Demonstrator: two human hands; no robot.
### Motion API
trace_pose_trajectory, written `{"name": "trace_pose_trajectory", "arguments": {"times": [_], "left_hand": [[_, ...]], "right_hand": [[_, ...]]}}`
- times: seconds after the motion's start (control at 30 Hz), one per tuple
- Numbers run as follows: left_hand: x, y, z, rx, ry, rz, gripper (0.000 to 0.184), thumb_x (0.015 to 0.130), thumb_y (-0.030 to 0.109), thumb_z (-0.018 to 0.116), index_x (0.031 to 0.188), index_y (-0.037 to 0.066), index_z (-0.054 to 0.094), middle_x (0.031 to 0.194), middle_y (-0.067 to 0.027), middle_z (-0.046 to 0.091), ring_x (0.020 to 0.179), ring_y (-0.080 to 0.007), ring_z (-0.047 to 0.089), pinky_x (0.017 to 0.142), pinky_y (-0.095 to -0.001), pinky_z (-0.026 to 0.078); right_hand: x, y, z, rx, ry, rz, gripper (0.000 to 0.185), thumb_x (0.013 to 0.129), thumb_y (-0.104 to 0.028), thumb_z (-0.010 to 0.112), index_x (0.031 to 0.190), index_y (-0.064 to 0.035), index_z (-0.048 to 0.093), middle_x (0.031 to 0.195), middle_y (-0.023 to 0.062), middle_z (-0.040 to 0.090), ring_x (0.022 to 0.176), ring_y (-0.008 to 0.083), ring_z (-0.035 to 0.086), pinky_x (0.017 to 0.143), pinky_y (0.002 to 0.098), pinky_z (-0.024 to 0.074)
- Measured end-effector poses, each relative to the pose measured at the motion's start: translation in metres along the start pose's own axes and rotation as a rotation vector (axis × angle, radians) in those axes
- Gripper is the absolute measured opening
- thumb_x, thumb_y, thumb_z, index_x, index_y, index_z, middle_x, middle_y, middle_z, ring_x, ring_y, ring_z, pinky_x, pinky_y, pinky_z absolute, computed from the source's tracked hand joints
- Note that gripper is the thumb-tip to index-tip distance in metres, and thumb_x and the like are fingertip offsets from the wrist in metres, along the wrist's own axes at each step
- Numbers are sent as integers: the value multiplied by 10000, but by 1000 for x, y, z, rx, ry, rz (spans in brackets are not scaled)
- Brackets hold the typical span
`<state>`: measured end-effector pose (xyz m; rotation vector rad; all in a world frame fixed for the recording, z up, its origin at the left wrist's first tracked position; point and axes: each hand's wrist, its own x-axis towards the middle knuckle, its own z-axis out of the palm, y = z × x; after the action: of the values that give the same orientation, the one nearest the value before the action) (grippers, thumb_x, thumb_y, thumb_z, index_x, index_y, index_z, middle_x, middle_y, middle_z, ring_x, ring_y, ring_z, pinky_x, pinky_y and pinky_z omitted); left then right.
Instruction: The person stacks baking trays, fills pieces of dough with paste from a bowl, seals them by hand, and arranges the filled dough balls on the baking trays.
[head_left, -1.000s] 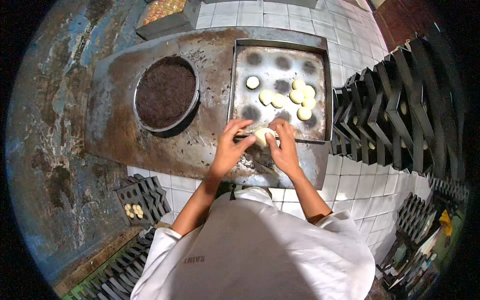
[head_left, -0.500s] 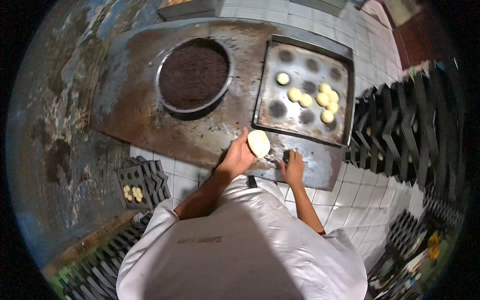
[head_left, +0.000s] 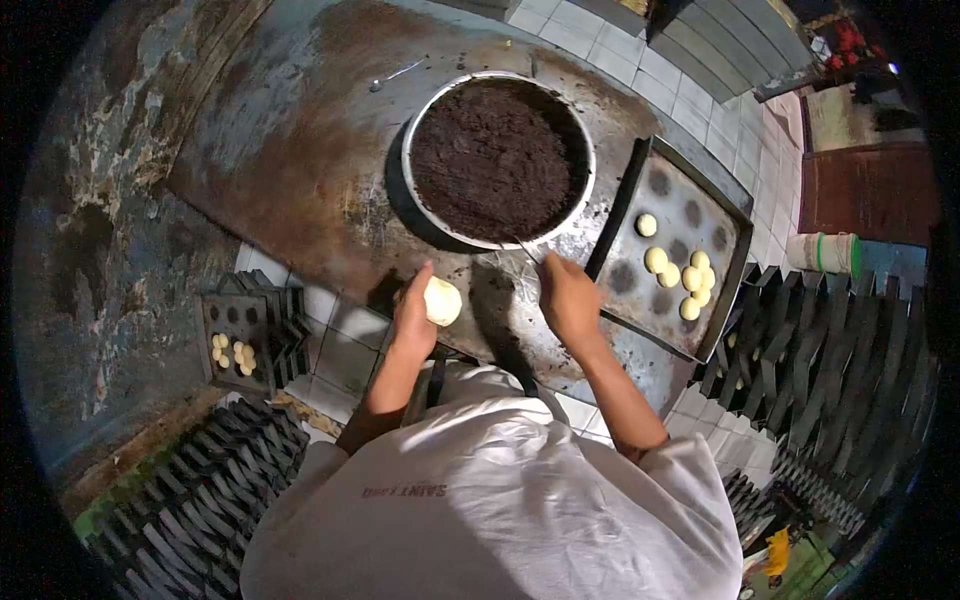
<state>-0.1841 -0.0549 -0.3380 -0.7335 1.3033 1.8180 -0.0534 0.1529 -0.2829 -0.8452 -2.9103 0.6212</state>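
A flattened pale dough round (head_left: 443,301) rests in my left hand (head_left: 413,312), near the front edge of the worn table. My right hand (head_left: 571,301) is closed round a thin metal utensil (head_left: 527,250), whose far end reaches the near rim of a round metal bowl. Dark crumbly filling (head_left: 498,160) fills that bowl (head_left: 408,165). Right of the bowl lies a square metal tray (head_left: 650,335) holding several pale dough balls (head_left: 691,279), most of them grouped toward its near right part.
A small spoon (head_left: 377,85) lies at the table's back left. Stacked dark trays (head_left: 800,370) stand at the right, more at the lower left. Another tray with dough balls (head_left: 243,355) is left of the table. Two pale buckets (head_left: 838,253) are at the far right.
The dough round went from both hands into my left hand alone. My right hand moved toward the bowl and now holds a utensil. The view has turned, shifting bowl and tray rightward.
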Motion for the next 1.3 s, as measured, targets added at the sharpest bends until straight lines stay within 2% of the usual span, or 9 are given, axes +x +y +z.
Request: {"name": "trace_pose_trajectory", "arguments": {"times": [0.03, 0.17, 0.43, 0.53, 0.63, 0.77, 1.17, 1.23, 1.3], "left_hand": [[0, 15, -3, -19, 1, -15, 316, 937, 383, 703, 1036, 86, 661, 887, -18, 666, 834, -176, 669, 757, -354, 539], [19, 46, -29, -196, -112, 18, 382, 958, 517, 648, 985, 137, 625, 946, -15, 674, 893, -189, 673, 816, -364, 541], [17, 78, -41, -421, -292, 90, 272, 969, 310, 607, 1119, 84, 637, 1128, -56, 689, 1065, -233, 664, 971, -426, 523], [13, 81, -23, -421, -305, 90, 277, 967, 286, 614, 1145, 74, 635, 1124, -69, 689, 1081, -239, 657, 999, -424, 508], [5, 70, 10, -404, -307, 51, 271, 970, 269, 618, 1152, 68, 633, 1122, -77, 688, 1092, -242, 649, 1007, -419, 502], [-30, 43, 62, -400, -543, -110, 253, 1006, 266, 586, 1155, 66, 628, 1105, -66, 679, 1062, -226, 649, 985, -409, 509], [-94, -96, 122, -267, -816, -368, 617, 983, 481, 581, 1323, -30, 519, 1272, -162, 625, 1192, -313, 592, 1085, -461, 435], [-109, -121, 125, -255, -832, -425, 585, 993, 474, 562, 1301, -22, 531, 1275, -168, 630, 1196, -313, 595, 1088, -457, 430], [-123, -141, 126, -227, -842, -457, 567, 999, 472, 552, 1288, -16, 537, 1276, -170, 633, 1199, -313, 596, 1091, -456, 427]], "right_hand": [[29, -21, 10, -38, -13, -26, 127, 955, -163, 569, 1057, -94, 598, 903, 171, 672, 863, 401, 659, 689, 506, 524], [110, -63, 75, -182, 85, -255, 231, 895, -94, 566, 1113, -94, 644, 885, 123, 703, 816, 314, 701, 645, 430, 575], [141, -47, 100, -152, -191, -86, 174, 807, -174, 705, 932, -53, 695, 826, 182, 711, 819, 337, 730, 678, 442, 574], [125, -31, 61, 829, -392, 107, 132, 880, -151, 692, 813, -45, 648, 698, 41, 655, 691, 152, 624, 646, 321, 482], [78, -38, -5, 1170, -634, 151, 133, 888, -172, 743, 873, -76, 652, 773, -22, 639, 711, 91, 564, 630, 287, 442], [17, -26, -6, 1278, -391, 206, 139, 854, -58, 777, 901, -67, 646, 912, 0, 681, 870, 107, 596, 823, 288, 487], [-255, 190, 105, 1286, 130, 639, 126, 981, -161, 651, 1005, -38, 652, 868, 52, 682, 857, 184, 639, 783, 344, 519], [-251, 192, 85, 158, 243, 408, 189, 967, -187, 654, 1021, -8, 681, 915, 127, 707, 851, 311, 656, 801, 423, 521], [-228, 171, 53, 293, 579, 287, 266, 970, -231, 643, 1079, 1, 711, 1074, 184, 711, 1004, 340, 667, 893, 415, 509]]}}
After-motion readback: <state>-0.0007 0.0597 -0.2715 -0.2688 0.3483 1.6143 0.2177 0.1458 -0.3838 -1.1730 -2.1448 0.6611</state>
